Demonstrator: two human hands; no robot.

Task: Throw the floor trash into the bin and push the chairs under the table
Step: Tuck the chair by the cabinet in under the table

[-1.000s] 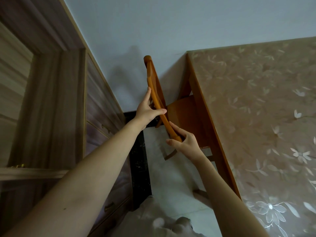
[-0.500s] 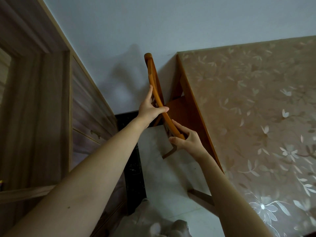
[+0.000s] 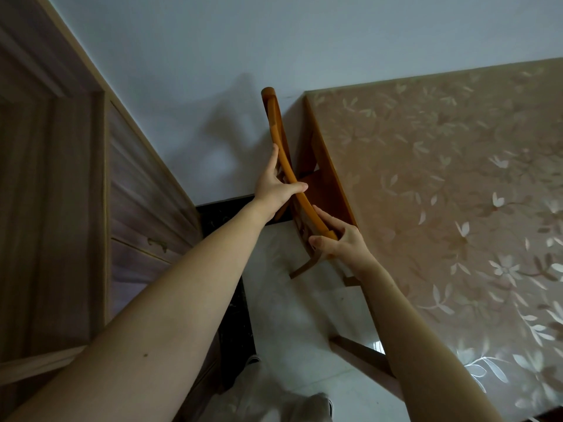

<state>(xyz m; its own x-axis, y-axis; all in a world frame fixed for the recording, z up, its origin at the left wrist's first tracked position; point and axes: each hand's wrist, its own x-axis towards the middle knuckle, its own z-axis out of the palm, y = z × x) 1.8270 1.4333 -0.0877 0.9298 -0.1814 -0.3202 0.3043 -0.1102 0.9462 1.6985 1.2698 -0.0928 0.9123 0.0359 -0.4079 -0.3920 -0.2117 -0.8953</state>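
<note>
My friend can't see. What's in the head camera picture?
A person's left hand and right hand grip the curved back of a wooden chair. Its seat sits partly under a flower-patterned table.

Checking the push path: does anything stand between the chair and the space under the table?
Nothing visible does. The left hand and right hand grip the chair's top rail, and its seat already sits partly beneath the table. The tabletop hides the space farther under, so that part cannot be checked.
</note>
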